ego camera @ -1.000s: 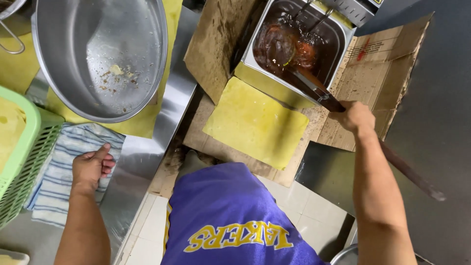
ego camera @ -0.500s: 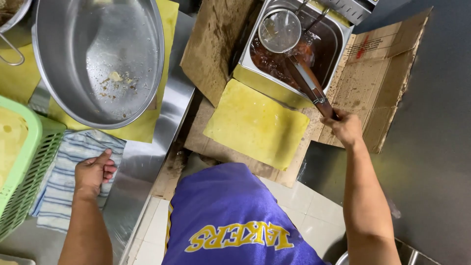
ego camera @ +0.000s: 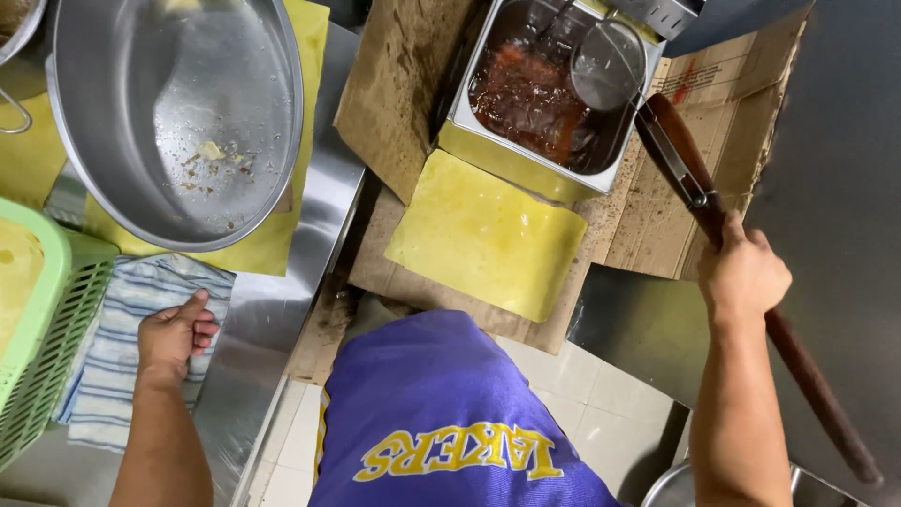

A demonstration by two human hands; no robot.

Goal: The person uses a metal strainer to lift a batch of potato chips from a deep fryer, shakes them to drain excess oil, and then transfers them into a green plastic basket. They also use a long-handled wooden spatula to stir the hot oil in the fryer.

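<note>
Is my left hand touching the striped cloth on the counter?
Touching. The head view shows the left hand resting flat on the striped cloth, fingers curled against its edge, no gap visible.

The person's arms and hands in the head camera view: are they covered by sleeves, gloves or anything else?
No. Both forearms are bare up to the frame edge, with no sleeves in view. The left hand and right hand wear no gloves, and no watch, ring or bracelet shows. The only clothing visible is a purple garment with yellow lettering.
</note>
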